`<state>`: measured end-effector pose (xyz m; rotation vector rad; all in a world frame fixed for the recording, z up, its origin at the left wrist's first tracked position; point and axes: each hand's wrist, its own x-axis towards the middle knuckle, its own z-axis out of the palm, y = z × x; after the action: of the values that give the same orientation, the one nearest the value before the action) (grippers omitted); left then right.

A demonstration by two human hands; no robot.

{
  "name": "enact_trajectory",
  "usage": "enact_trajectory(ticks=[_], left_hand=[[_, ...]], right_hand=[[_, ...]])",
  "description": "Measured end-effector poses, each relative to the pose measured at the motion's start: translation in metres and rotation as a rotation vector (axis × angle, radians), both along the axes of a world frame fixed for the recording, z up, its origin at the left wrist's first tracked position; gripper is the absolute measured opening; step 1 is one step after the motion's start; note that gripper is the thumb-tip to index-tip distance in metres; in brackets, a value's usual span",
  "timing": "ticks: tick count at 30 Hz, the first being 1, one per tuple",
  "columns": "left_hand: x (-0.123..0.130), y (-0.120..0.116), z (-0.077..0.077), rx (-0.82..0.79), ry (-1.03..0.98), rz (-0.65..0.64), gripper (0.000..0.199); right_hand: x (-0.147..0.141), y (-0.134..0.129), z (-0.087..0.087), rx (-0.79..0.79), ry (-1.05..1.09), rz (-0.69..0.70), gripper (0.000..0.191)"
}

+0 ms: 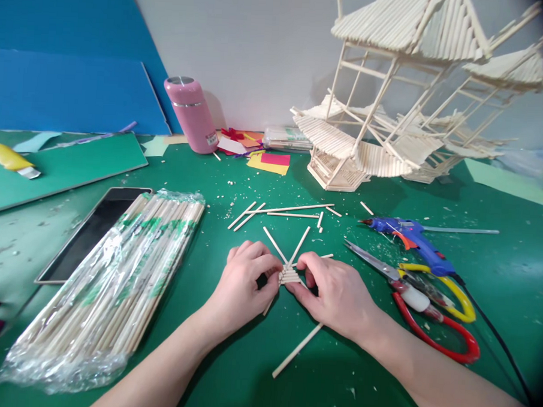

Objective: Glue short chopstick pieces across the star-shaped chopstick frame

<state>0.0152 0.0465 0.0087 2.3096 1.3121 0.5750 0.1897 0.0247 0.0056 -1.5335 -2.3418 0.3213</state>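
Between my hands is a small frame of wooden sticks, with short sticks laid side by side near its centre and longer ones fanning outward. My left hand pinches its left side between thumb and fingers. On the opposite side my right hand grips the frame in the same way. Fingertips hide part of the joints. One loose stick lies on the green tabletop just below my right hand. Beyond the frame, several cut sticks are scattered.
At right lie a blue glue gun, scissors and yellow-handled pliers. Pagoda-like stick models stand behind. A plastic-wrapped stick bundle overlaps a phone at left. A pink flask and a yellow cutter are farther back.
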Motion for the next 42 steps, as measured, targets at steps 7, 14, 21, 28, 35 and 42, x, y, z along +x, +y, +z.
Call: enact_trajectory(ticks=[7,14,21,28,35,42], left_hand=[[-0.0003,-0.0026,-0.0016,0.041,-0.054,0.001,0.018],[0.0008,-0.0056,-0.0018,0.068,-0.068,-0.116,0.029],[0.0017,-0.0062,0.0023,0.034,-0.033,-0.178,0.037],[0.0022,-0.0054,0.0013,0.037,-0.027,-0.178,0.039],[0.0011,-0.0058,-0.0001,0.053,-0.028,-0.188,0.04],[0.0002,-0.0045,-0.0026,0.065,-0.028,-0.194,0.038]], right_hand=[[-0.0011,-0.0011,0.0026,-0.011,0.011,-0.003,0.017],[0.0002,-0.0005,0.0003,-0.015,0.016,0.007,0.017],[0.0002,-0.0006,-0.0007,-0.014,0.031,-0.004,0.014],[0.0002,-0.0001,-0.0005,-0.02,0.038,-0.009,0.014],[0.0,-0.0007,0.0007,-0.033,0.044,-0.012,0.015],[0.0003,0.001,0.0013,-0.051,0.055,-0.014,0.016]])
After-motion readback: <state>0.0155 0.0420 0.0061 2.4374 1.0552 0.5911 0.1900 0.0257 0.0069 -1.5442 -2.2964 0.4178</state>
